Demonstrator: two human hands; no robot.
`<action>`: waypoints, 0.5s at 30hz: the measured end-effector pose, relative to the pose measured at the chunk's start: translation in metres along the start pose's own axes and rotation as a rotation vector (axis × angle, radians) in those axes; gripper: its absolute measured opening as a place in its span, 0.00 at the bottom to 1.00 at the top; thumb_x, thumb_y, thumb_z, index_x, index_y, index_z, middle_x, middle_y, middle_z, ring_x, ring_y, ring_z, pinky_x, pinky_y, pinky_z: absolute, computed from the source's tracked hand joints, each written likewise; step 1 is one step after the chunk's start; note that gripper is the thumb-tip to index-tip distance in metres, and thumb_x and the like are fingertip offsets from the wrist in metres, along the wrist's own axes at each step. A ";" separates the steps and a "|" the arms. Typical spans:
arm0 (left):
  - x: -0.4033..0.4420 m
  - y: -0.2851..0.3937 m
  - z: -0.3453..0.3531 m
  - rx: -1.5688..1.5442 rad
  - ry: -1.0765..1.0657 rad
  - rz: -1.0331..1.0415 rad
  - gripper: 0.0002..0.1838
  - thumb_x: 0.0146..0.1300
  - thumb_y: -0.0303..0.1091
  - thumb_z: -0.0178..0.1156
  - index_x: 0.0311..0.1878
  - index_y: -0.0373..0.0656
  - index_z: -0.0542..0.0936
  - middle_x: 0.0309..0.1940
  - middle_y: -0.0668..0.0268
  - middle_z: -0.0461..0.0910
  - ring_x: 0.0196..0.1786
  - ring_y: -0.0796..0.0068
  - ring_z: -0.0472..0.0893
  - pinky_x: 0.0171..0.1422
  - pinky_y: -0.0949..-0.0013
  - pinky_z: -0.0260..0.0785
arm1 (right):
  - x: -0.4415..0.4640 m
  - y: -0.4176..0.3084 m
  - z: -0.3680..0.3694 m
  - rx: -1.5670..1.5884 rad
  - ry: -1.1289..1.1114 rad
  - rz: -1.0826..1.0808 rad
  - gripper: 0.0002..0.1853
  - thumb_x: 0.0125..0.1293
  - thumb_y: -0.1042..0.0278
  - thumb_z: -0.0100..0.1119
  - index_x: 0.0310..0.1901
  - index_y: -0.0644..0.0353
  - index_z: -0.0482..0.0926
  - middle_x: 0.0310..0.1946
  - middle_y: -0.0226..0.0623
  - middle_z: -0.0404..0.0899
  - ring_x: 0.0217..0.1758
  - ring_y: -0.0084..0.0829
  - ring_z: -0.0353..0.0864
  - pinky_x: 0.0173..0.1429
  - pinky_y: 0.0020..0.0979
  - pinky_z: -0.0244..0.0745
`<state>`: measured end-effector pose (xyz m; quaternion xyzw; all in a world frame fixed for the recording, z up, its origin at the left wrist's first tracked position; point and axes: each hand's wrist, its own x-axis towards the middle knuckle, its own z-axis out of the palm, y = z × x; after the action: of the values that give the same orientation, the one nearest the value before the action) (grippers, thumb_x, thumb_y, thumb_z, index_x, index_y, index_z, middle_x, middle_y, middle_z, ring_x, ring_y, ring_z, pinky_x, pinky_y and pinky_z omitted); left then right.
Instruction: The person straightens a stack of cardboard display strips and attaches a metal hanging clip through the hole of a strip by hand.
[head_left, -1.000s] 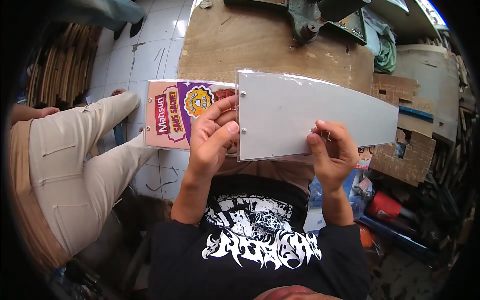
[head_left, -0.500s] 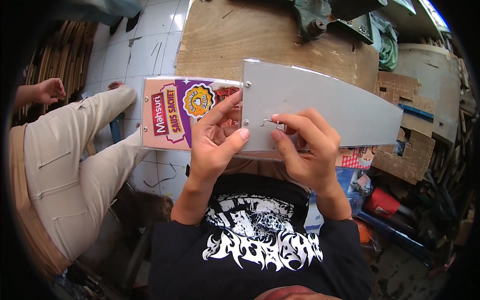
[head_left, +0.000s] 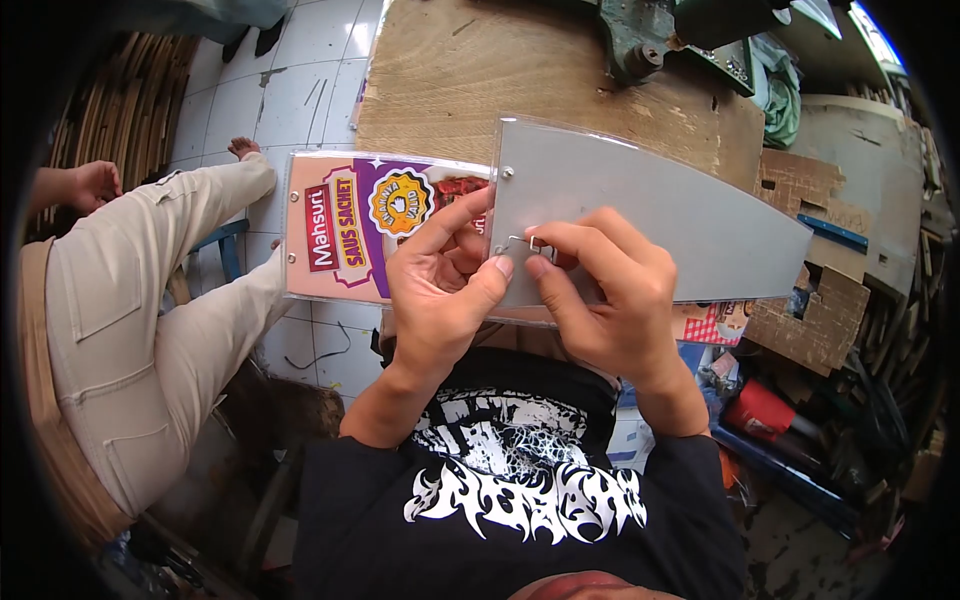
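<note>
My left hand [head_left: 445, 270] grips the left edge of a grey panel [head_left: 640, 205] covered in clear plastic, thumb on its face and fingers behind. Between the thumb and fingers of my right hand [head_left: 600, 275] is a small bent metal wire hook [head_left: 532, 242]. Its free end is at the lower part of the panel's left edge, close to my left thumb; whether it has entered a hole there is hidden. A metal eyelet [head_left: 507, 173] shows near the panel's upper left corner. A printed sauce sign [head_left: 325, 225] with "Mahsuri" lettering lies beneath the grey panel, sticking out to the left.
Ahead is a wooden tabletop [head_left: 480, 70] with a dark green metal machine [head_left: 635, 50] on it. A person in beige trousers [head_left: 140, 370] sits at the left, one hand [head_left: 97, 185] near the knee. Cut brown boards [head_left: 820, 300] lie at the right.
My right hand has moved the wire hook left to the grey panel's edge. The panel has shifted slightly right, and my left thumb now covers the lower eyelet area.
</note>
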<state>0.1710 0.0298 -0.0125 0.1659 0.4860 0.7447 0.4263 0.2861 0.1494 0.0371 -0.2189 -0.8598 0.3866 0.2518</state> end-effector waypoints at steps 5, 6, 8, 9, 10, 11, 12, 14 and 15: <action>0.000 0.001 0.002 0.009 0.008 0.015 0.28 0.60 0.14 0.58 0.66 0.28 0.70 0.32 0.73 0.74 0.36 0.87 0.78 0.43 0.83 0.70 | -0.001 0.002 0.002 -0.061 -0.026 -0.037 0.11 0.53 0.76 0.69 0.39 0.59 0.82 0.28 0.35 0.77 0.23 0.36 0.79 0.25 0.33 0.71; 0.000 0.001 0.001 0.010 0.002 0.016 0.28 0.60 0.14 0.58 0.66 0.28 0.70 0.32 0.73 0.74 0.36 0.87 0.78 0.43 0.83 0.70 | -0.001 0.003 0.002 -0.061 -0.025 -0.037 0.11 0.53 0.76 0.69 0.39 0.59 0.82 0.28 0.35 0.77 0.23 0.36 0.79 0.25 0.33 0.71; 0.000 0.000 0.001 0.012 -0.005 0.017 0.28 0.60 0.14 0.58 0.66 0.28 0.70 0.32 0.73 0.75 0.37 0.87 0.78 0.43 0.83 0.70 | -0.002 0.004 0.002 -0.068 -0.028 -0.046 0.11 0.53 0.76 0.69 0.39 0.59 0.82 0.27 0.34 0.76 0.22 0.36 0.79 0.25 0.33 0.71; 0.000 0.000 0.001 0.014 -0.005 0.023 0.28 0.60 0.14 0.58 0.66 0.28 0.70 0.33 0.72 0.75 0.37 0.87 0.79 0.44 0.82 0.71 | -0.001 0.003 0.002 -0.068 -0.027 -0.045 0.11 0.53 0.76 0.69 0.39 0.59 0.82 0.27 0.34 0.76 0.22 0.36 0.79 0.25 0.33 0.71; 0.000 0.000 0.001 0.017 -0.006 0.028 0.28 0.61 0.14 0.58 0.67 0.28 0.69 0.34 0.71 0.76 0.38 0.86 0.79 0.44 0.82 0.71 | -0.001 0.001 0.000 -0.072 -0.042 -0.041 0.11 0.53 0.79 0.69 0.40 0.61 0.83 0.28 0.36 0.77 0.24 0.33 0.80 0.27 0.31 0.72; 0.000 0.000 0.001 0.017 -0.007 0.028 0.28 0.61 0.14 0.58 0.67 0.28 0.69 0.34 0.71 0.76 0.38 0.86 0.79 0.44 0.82 0.71 | -0.001 0.000 0.000 -0.076 -0.056 -0.036 0.12 0.54 0.82 0.69 0.41 0.63 0.84 0.28 0.37 0.79 0.26 0.29 0.81 0.28 0.28 0.74; 0.000 0.000 0.001 0.012 -0.010 0.034 0.29 0.61 0.14 0.58 0.67 0.28 0.69 0.35 0.69 0.78 0.39 0.85 0.80 0.45 0.81 0.72 | -0.001 0.001 0.001 -0.077 -0.056 -0.036 0.12 0.54 0.82 0.69 0.41 0.63 0.84 0.28 0.37 0.79 0.26 0.29 0.81 0.28 0.28 0.74; 0.000 -0.001 0.001 0.007 -0.013 0.041 0.29 0.61 0.14 0.58 0.67 0.28 0.69 0.37 0.68 0.80 0.40 0.84 0.81 0.46 0.81 0.72 | -0.002 0.005 0.005 -0.125 0.003 -0.114 0.11 0.53 0.76 0.69 0.39 0.59 0.82 0.27 0.33 0.76 0.20 0.34 0.78 0.24 0.32 0.71; 0.000 -0.001 0.000 0.012 -0.039 0.057 0.29 0.61 0.14 0.58 0.68 0.29 0.68 0.39 0.66 0.81 0.42 0.82 0.82 0.47 0.80 0.73 | -0.002 0.006 0.006 -0.125 0.003 -0.114 0.11 0.53 0.76 0.69 0.39 0.59 0.82 0.27 0.33 0.76 0.20 0.34 0.78 0.24 0.32 0.71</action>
<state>0.1715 0.0296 -0.0129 0.1966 0.4773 0.7501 0.4133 0.2851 0.1489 0.0286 -0.1857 -0.8930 0.3168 0.2603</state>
